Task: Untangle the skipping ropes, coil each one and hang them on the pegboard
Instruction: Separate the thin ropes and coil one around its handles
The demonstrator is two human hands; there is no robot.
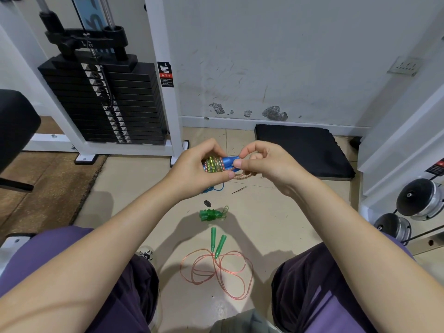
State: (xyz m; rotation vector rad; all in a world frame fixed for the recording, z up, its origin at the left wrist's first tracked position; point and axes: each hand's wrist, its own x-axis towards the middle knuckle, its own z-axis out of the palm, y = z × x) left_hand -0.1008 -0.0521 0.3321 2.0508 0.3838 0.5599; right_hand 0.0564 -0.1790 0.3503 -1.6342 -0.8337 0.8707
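- Both hands meet above the floor [276,219]. Left hand [199,164] grips a blue-handled rope [217,163], its cord wound in tight turns around the handles.
- Right hand [266,162] pinches the blue handle tip between thumb and forefinger; a loop of clear cord hangs just below it.
- I judge the step as coiling: this rope is nearly bundled, its blue tail dangling under my left hand.
- Next move calls for tucking the free end so the wrap holds.
- On the floor: a small green bundle [211,214] and, nearer me, a green-handled rope [217,265] lying loose, not yet coiled.
- No pegboard is in view.
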